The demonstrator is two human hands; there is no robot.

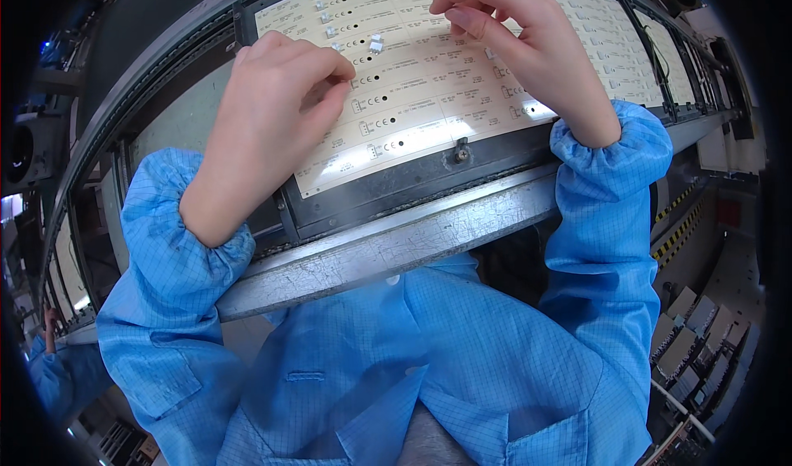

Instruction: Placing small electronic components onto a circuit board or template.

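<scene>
A cream-coloured circuit board panel (429,103) with rows of printed marks and black dots lies in a dark frame. My left hand (276,107) is over its left edge, thumb and forefinger pinched close to the column of small white connectors (332,32). Whatever lies between those fingertips is too small to make out. A couple of loose white connectors (376,43) rest on the panel between my hands. My right hand (532,41) hovers over the panel's far right part, fingers curled and thumb tip near the forefinger. Its fingertips hide whatever they may hold.
A scratched metal rail (388,255) runs along the near side, with a screw knob (462,151) on the dark frame (371,210). Another cream panel (615,45) lies to the right. At the far left, another person's blue sleeve (62,375) shows beside the line.
</scene>
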